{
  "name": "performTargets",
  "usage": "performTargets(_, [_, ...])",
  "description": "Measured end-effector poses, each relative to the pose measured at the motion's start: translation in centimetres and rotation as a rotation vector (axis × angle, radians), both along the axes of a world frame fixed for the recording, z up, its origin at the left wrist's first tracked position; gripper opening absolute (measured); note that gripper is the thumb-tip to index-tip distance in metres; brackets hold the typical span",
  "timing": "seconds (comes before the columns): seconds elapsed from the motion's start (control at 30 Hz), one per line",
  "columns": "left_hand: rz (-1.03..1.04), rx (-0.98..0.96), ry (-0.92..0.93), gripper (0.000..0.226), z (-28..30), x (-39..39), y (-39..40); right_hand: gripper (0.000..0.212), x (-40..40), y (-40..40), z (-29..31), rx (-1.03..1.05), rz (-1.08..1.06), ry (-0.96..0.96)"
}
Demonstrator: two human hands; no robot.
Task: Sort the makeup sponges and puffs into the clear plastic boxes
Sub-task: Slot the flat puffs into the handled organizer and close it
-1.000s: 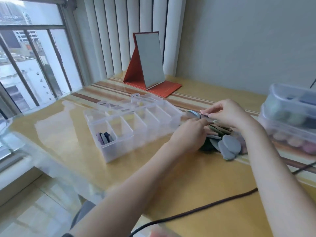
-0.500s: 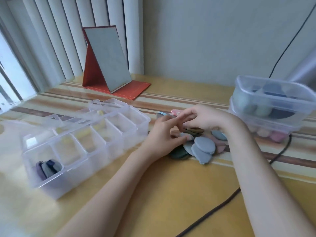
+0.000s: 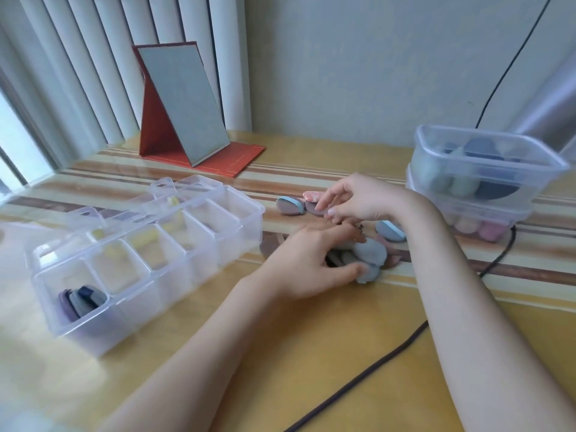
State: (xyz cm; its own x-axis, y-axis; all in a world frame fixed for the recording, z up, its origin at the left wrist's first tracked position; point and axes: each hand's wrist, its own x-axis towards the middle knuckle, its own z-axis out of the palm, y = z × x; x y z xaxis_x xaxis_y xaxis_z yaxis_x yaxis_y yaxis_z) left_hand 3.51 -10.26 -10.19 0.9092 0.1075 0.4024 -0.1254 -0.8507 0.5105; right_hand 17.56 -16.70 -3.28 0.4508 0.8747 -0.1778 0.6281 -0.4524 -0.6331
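Left hand (image 3: 307,260): fingers curled round grey puffs (image 3: 369,255) in the pile at centre. Right hand (image 3: 358,199), at 1 o'clock from it: fingertips pinched on a brown puff (image 3: 313,207). Compartment box (image 3: 149,260) sits at 9 o'clock, few puffs stored in its nearest cell. Stacked tubs (image 3: 480,182) are placed at 2 o'clock.
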Motion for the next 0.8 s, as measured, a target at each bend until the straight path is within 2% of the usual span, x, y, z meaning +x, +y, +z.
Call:
performTargets(0.1, [0.000,0.193,0.102,0.060,-0.4,0.5,-0.2,0.020,-0.1,0.1,-0.1,-0.030,-0.003,0.015])
performTargets(0.17, [0.015,0.253,0.076,0.052,-0.6,0.8,-0.2,0.020,-0.1,0.1,-0.2,-0.036,-0.001,0.020])
performTargets(0.27, [0.068,0.242,-0.043,0.028,-0.8,1.3,-0.3,0.022,0.0,0.1,-0.2,-0.030,-0.011,0.046])
performTargets(0.37, [0.093,0.098,-0.161,0.012,-0.7,1.4,-0.3,0.024,0.1,0.0,-0.1,-0.016,-0.017,0.067])
performTargets(0.43, [0.152,-0.008,-0.204,0.010,-0.7,1.4,-0.1,0.024,0.1,-0.2,0.1,-0.006,-0.010,0.052])
performTargets(0.53, [0.303,-0.182,-0.220,0.018,-0.5,1.4,0.2,0.024,0.2,-0.3,0.3,0.068,-0.027,0.028])
performTargets(0.67, [0.424,-0.459,-0.214,0.023,-0.1,1.4,1.1,0.026,0.6,-0.1,0.2,0.204,-0.185,0.010])
performTargets(0.8, [0.449,-0.730,-0.171,0.029,0.0,1.4,1.8,0.027,1.0,-0.5,0.2,0.181,-0.237,0.034])
